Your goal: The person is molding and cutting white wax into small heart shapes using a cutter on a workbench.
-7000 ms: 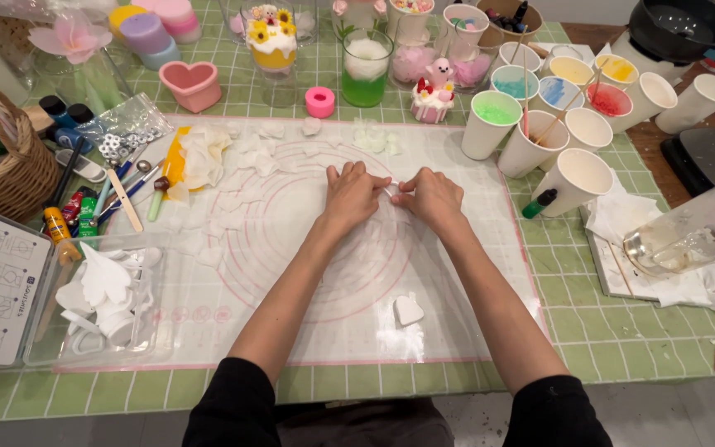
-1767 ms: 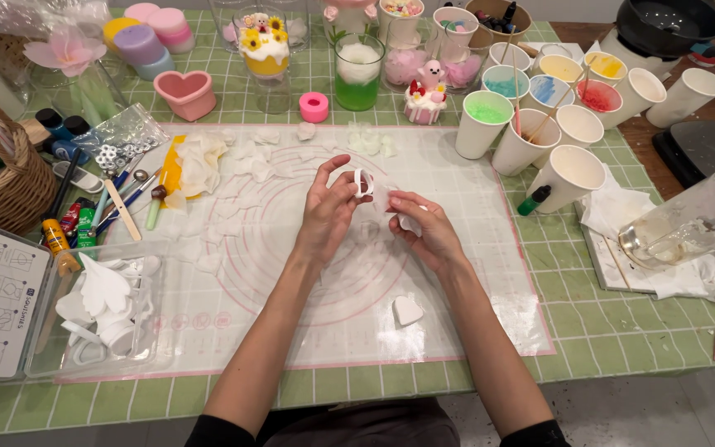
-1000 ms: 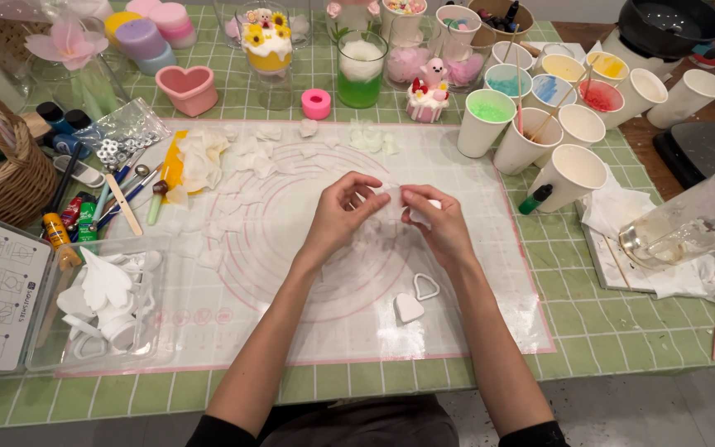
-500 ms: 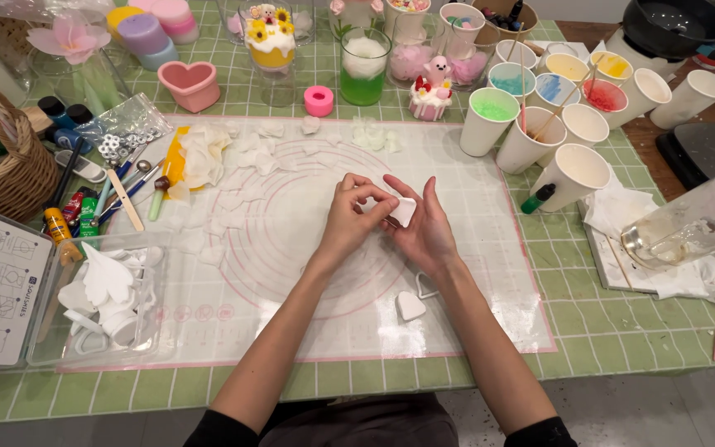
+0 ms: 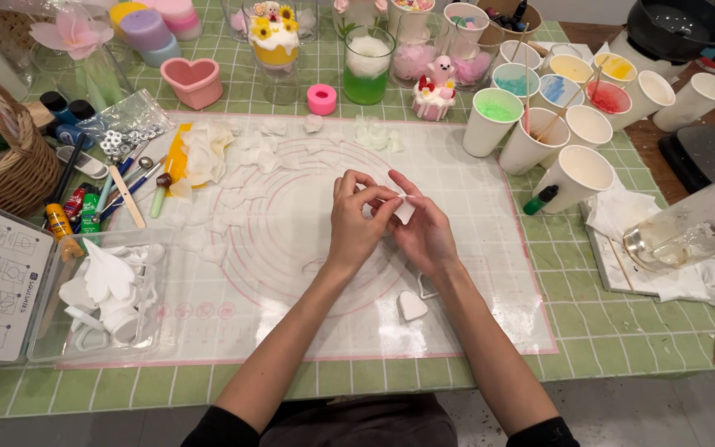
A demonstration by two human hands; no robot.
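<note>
Head view: a small white petal [image 5: 405,209] is pinched between the fingertips of the left hand [image 5: 356,222] and the right hand [image 5: 425,234], just above the middle of the mat [image 5: 490,273]. Its long axis seems tilted, the tip pointing up and away, though fingers hide much of it. A white heart [image 5: 412,305] lies flat near the right wrist.

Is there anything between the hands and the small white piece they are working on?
Nothing visible: both the left hand and the right hand already touch the white piece, held just above the mat.
</note>
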